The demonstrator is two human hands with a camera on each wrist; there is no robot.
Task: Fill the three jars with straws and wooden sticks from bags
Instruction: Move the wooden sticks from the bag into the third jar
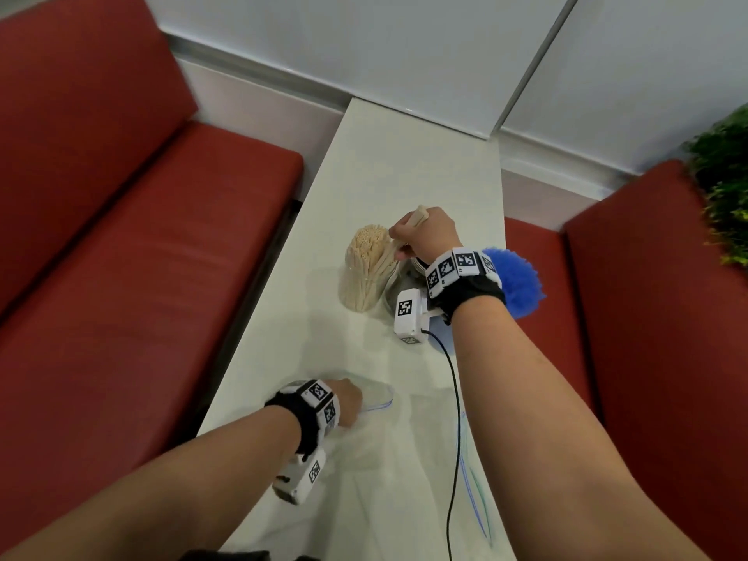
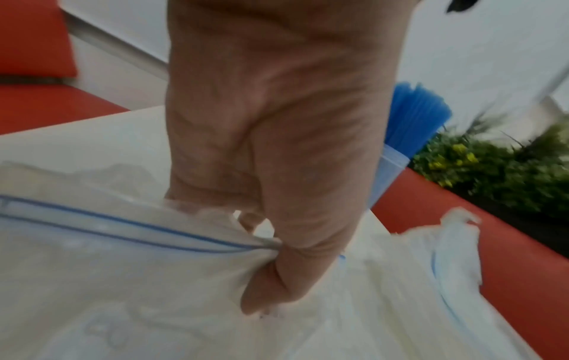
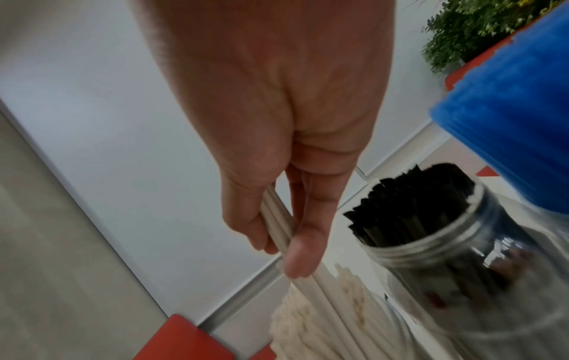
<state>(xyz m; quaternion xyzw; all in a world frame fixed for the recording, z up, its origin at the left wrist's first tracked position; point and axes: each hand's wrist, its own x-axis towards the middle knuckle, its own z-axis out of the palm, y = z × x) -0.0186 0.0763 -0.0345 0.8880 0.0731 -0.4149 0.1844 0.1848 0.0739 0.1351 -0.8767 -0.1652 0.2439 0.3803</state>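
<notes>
Fingers point(image 3: 303, 251) of the right hand point(image 1: 429, 236) are pinching a few sticks point(image 3: 278, 233) over the jar point(image 1: 362, 285). Left hand point(image 1: 346, 400) is gripping the bag point(image 2: 123, 280). Aiming the tips into a gap seems best.

White table point(image 1: 404, 164) is running away toward a pale wall panel point(image 1: 364, 46). Red bench seat point(image 1: 133, 253) is sitting along the left, another red seat point(image 1: 664, 277) on the right. Green plant with yellow bits point(image 1: 724, 188) is showing at far right edge. Black cable point(image 1: 455, 419) is trailing across the tabletop.
</notes>
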